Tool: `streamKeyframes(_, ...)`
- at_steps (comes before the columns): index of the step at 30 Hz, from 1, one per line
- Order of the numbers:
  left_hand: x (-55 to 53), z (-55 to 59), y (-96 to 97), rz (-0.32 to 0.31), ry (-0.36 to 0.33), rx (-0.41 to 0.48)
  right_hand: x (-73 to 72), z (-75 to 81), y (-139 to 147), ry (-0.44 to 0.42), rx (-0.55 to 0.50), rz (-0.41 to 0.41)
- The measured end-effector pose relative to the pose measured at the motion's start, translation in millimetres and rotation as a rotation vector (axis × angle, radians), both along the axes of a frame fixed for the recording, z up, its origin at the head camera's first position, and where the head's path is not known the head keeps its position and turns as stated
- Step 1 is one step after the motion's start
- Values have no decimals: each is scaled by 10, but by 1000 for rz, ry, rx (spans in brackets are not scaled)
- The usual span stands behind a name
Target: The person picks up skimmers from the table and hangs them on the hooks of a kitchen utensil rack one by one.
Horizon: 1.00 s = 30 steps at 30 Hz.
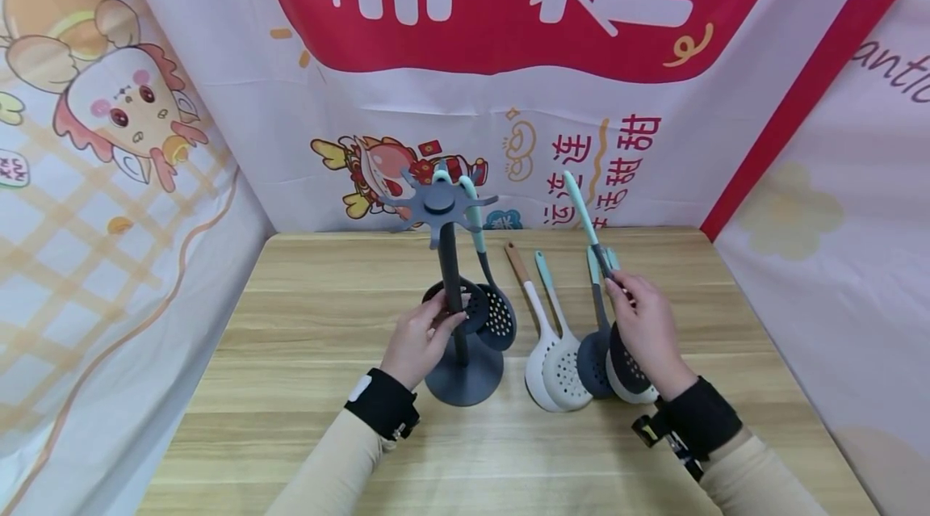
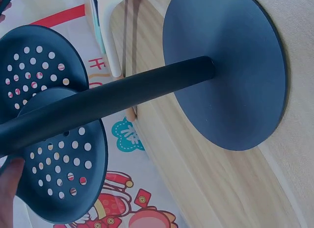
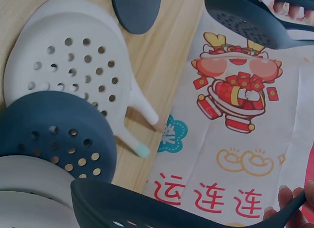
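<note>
White printed cloth with a large red panel (image 1: 407, 104) fills the background at 12 o'clock, behind a pale wood-grain table (image 1: 305, 354). Near the middle rises a dark blue-grey stand with a round base, slim pole and star-shaped top (image 1: 449, 258). Two dark perforated skimmers with mint-green handles (image 1: 500, 320) appear to hang towards its 12 and 1 o'clock, while its 3, 6 and 9 o'clock arms look bare. Beside the base at 3 o'clock lie a smooth white round-headed utensil with a brown-tipped handle (image 1: 536, 371), an off-white perforated skimmer (image 1: 567, 375) and a dark perforated one (image 1: 594, 362). Held above the row is a dark skimmer with a straight mint-green handle (image 1: 584, 213), tipped towards 11 o'clock. The right hand (image 1: 645, 318) is clamped on its neck; the left hand (image 1: 417, 338) is closed round the pole. Steadying seems best done with light pressure straight down, base flat, fingers clear of the hanging bowls; a firm neck grip should stop the skimmer twisting or dragging its neighbours.
</note>
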<state>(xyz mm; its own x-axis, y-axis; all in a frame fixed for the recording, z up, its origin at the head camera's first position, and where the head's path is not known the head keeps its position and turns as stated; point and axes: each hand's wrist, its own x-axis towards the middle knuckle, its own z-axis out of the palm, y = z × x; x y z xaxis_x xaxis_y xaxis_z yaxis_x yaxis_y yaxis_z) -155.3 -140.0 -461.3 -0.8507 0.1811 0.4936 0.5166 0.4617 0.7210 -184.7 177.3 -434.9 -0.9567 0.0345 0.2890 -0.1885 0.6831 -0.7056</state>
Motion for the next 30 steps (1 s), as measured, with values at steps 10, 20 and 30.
streamKeyframes(10,-14,43,-25,-104,-87,-12,58,71,-90,22,-26,17)
streamKeyframes(20,-26,24,-44,-67,-38,-17,123,126,-177,44,-44,68)
streamKeyframes(30,-25,0,-11,-44,0,4,180,208,-249,83,-62,85)
